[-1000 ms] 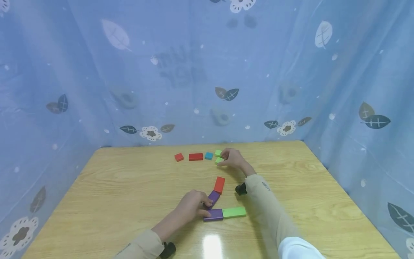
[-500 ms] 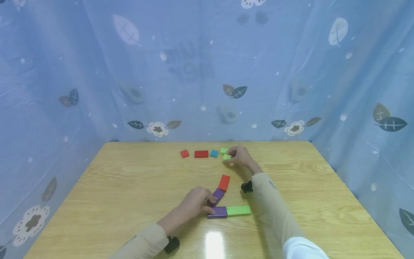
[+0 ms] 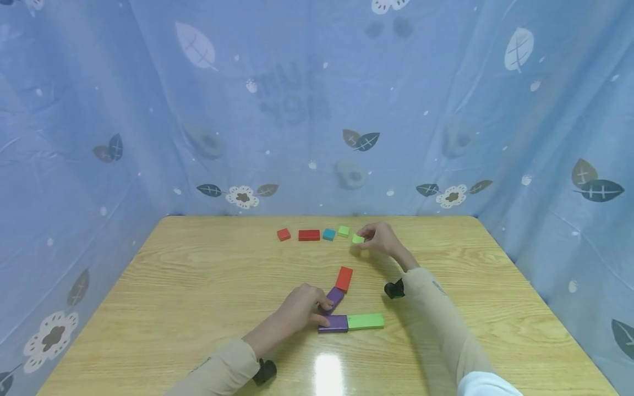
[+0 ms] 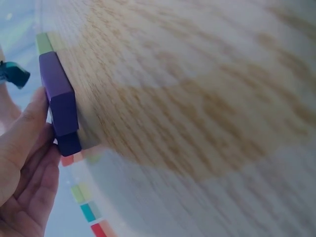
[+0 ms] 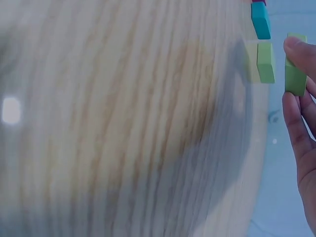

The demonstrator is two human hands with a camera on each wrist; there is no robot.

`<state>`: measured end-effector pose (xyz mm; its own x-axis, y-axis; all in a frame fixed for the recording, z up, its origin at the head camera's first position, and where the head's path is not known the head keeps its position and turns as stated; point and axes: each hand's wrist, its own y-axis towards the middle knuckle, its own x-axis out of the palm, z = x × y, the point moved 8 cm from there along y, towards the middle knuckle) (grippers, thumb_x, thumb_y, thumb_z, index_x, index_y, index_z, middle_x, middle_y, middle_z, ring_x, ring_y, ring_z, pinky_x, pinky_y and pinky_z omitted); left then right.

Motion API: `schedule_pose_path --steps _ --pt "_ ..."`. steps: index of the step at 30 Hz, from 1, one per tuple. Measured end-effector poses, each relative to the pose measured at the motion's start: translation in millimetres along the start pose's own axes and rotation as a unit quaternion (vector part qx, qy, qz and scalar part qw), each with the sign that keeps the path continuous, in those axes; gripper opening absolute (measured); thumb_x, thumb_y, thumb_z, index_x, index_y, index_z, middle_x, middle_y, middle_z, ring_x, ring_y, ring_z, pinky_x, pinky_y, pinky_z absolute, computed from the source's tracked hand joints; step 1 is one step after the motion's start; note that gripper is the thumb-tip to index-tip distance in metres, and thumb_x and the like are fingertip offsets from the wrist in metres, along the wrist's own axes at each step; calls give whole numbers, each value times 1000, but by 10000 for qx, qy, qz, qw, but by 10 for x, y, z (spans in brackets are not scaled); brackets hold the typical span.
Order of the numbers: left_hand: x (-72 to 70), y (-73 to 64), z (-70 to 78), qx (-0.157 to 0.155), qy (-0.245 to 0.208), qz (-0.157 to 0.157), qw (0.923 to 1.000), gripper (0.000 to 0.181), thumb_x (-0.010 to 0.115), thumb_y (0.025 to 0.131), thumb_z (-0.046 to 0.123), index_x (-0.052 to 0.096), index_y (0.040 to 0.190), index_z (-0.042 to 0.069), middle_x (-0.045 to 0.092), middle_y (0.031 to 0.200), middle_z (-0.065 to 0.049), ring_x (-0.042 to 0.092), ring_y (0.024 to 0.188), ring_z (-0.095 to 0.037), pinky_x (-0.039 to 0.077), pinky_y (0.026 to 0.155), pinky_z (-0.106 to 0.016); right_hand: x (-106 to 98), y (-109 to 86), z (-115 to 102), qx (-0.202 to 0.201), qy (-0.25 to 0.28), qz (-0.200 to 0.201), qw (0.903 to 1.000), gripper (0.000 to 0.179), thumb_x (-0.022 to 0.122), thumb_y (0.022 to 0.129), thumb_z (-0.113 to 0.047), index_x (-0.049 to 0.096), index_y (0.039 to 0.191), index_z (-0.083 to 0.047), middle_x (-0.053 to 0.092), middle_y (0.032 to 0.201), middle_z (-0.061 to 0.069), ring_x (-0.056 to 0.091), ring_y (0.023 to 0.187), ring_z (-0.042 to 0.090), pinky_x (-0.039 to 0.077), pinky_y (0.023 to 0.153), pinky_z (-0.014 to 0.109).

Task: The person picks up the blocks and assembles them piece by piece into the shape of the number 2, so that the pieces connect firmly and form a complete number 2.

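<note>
In the head view my right hand (image 3: 383, 240) pinches a small light-green block (image 3: 358, 238) between thumb and fingers at the back of the table. The right wrist view shows that green block (image 5: 296, 74) raised, apart from a second green block (image 5: 265, 62) on the wood. Nearer the front, my left hand (image 3: 300, 311) has its thumb on a flat purple block (image 3: 333, 324) and its index finger on a slanted purple block (image 3: 334, 299). A long green block (image 3: 365, 322) adjoins the flat purple one's right end. A red block (image 3: 344, 279) touches the slanted one's far end.
Along the back of the wooden table (image 3: 208, 286) sit a small red block (image 3: 284, 235), a longer dark-red block (image 3: 309, 235) and a blue block (image 3: 329, 235). Behind the table hangs a blue patterned curtain (image 3: 297, 110).
My right hand has drawn its green block to the right, away from the other green block. My left hand stays on the purple blocks. The head view has shifted slightly.
</note>
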<state>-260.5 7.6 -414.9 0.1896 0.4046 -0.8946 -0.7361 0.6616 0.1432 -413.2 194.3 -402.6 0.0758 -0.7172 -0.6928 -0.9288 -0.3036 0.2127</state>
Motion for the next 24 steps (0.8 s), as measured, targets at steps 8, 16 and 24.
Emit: schedule_pose_path --steps 8,16,24 --pt "-10 -10 7 52 17 46 10000 34 85 65 26 75 92 9 74 94 -1 68 92 -17 53 85 -28 -4 -83 -69 -213 79 -164 9996 28 84 71 -7 72 94 3 71 84 14 65 70 15 55 65 23" --pt "-17 3 0 165 33 79 9998 34 85 65 26 75 92 8 74 93 -2 69 90 -17 53 83 -26 27 -182 -121 -629 325 -282 9971 24 84 71 -12 73 90 -2 70 79 5 64 67 12 55 62 24" --pt "-16 2 0 151 -2 70 9999 33 85 66 26 76 92 8 74 92 -2 68 89 -16 53 82 -26 174 -321 -134 -368 552 -653 9957 27 86 71 -16 73 91 -3 71 83 6 65 70 12 56 64 25"
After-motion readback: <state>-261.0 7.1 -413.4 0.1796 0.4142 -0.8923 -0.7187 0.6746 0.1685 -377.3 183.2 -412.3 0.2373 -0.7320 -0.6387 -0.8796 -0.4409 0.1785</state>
